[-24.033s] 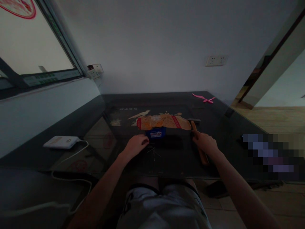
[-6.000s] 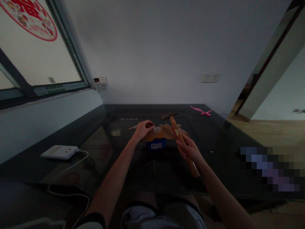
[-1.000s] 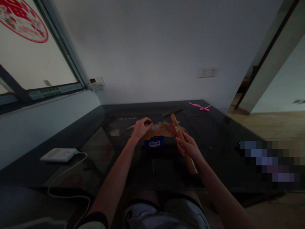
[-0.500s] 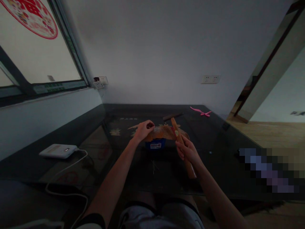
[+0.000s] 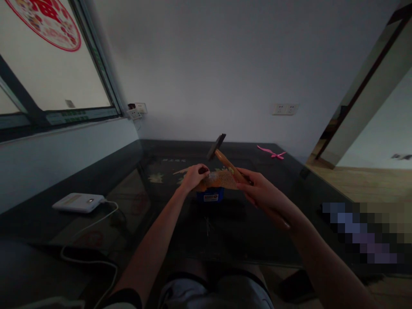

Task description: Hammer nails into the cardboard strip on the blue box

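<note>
My right hand [image 5: 254, 184] grips the wooden handle of a hammer [image 5: 227, 163], whose dark head is raised above a brown, speckled flat piece [image 5: 223, 178] that looks like wood or bark. That piece rests across a blue container [image 5: 210, 195] with a white label. At the piece's left part, my left hand [image 5: 195, 175] is closed in a pinch, thumb and forefinger together; what sits between them is too small to make out. Several thin nail-like sticks [image 5: 207, 226] lie on the dark table nearer to me.
On the left of the dark glossy table [image 5: 154, 231] lies a white power bank [image 5: 79, 202] with a white cable [image 5: 93, 227]. A pink ribbon-like item [image 5: 273, 153] is at the far right. A wall with sockets [image 5: 285, 109] rises behind the table.
The hammer has swung up and left, its head now tilted and higher over the brown piece. My right hand has turned, with its forearm shifted right. My left hand stays in place.
</note>
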### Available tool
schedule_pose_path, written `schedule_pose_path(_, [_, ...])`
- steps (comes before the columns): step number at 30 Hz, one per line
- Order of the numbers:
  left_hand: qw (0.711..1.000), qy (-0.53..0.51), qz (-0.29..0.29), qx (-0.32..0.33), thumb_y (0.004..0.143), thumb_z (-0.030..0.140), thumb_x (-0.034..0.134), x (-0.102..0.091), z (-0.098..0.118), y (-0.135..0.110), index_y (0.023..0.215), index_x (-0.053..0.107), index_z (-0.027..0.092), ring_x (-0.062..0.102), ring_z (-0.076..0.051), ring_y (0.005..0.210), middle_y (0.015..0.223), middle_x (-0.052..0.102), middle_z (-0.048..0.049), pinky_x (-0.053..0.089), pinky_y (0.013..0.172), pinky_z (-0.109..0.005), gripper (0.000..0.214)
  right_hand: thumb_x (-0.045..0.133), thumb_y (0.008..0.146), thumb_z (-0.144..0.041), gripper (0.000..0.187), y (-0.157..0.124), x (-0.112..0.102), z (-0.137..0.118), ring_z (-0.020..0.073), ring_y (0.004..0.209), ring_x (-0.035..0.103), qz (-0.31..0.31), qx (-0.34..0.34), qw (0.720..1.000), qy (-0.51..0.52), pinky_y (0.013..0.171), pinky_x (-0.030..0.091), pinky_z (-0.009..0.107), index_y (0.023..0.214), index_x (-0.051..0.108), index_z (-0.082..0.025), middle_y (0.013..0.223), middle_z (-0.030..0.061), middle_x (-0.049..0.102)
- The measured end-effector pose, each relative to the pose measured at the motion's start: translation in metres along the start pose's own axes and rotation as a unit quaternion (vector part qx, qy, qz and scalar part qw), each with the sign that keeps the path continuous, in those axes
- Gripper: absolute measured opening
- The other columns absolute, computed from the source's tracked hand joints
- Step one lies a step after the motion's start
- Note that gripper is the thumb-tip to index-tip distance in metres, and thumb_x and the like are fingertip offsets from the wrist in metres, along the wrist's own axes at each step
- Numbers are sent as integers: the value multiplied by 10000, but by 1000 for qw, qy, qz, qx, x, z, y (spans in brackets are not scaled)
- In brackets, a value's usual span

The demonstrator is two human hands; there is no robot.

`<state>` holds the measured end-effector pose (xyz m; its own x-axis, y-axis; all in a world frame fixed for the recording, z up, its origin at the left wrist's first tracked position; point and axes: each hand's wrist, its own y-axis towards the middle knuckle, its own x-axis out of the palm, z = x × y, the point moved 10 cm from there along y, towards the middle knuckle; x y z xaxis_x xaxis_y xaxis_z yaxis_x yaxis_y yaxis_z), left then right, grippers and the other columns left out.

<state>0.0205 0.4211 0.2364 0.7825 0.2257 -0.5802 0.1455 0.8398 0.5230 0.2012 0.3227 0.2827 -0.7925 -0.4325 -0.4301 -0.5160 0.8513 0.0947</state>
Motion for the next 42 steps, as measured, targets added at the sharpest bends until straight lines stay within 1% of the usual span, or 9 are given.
schedule_pose_path(4, [999,36,6,-18,760,248,631,-1,-2,-1,839,659,148,637,-180,772,834,694,-54,482,730,-288,130,524,790,-218,430,1,8,-1,47,328,406,-44,11,997,-61,302,356,166,1207,488,-119,556,-74,469])
schedule_pose_path(11, [999,43,-2,-7,762,193,630,-1,5,-1,838,672,157,638,-180,814,848,700,-50,474,766,-289,94,504,830,-223,436,-2,1,-13,56,321,411,-15,10,995,-101,301,363,167,1250,452,-118,520,-74,463])
schedule_pose_path(16, [999,51,-8,-18,753,198,640,0,2,-1,837,673,151,642,-182,782,819,698,-51,481,742,-289,102,488,808,-140,384,-2,8,-1,51,329,421,-31,30,992,-122,307,370,158,1190,493,-111,528,-74,451])
schedule_pose_path(25, [998,58,-14,-9,767,198,622,0,7,-2,832,670,154,639,-174,787,831,696,-51,478,759,-291,92,499,797,-149,465,-2,4,1,54,314,418,0,20,995,-97,292,362,173,1260,459,-122,565,-50,504])
schedule_pose_path(30, [998,56,-19,-17,756,201,627,1,2,-1,833,668,149,641,-182,786,832,696,-58,485,757,-302,101,516,771,-132,424,1,8,4,56,311,417,-3,3,996,-86,300,345,168,1194,528,-146,521,-58,486])
schedule_pose_path(33, [999,43,-21,-13,762,190,615,3,2,-1,823,664,152,640,-173,788,831,695,-52,485,764,-295,87,503,786,-134,438,1,7,2,54,308,400,0,-4,997,-74,308,336,163,1224,499,-138,490,-70,465])
schedule_pose_path(35, [999,45,-18,-16,764,194,615,2,2,-1,829,663,151,639,-174,791,832,693,-53,483,759,-292,92,495,791,-133,452,0,7,2,50,310,400,1,-2,997,-78,305,334,163,1243,480,-133,523,-59,491])
schedule_pose_path(39, [996,81,-16,-30,745,212,640,1,1,-1,836,666,146,635,-191,775,828,693,-63,481,738,-304,115,520,760,-103,417,1,8,3,40,331,428,0,-5,994,-113,309,349,164,1175,541,-139,630,-26,545])
schedule_pose_path(42, [997,78,-19,-18,752,204,630,1,5,-1,828,669,152,635,-189,786,832,694,-58,476,752,-304,100,510,770,-111,430,0,7,2,47,322,425,0,2,993,-114,300,354,169,1199,527,-134,594,-39,523])
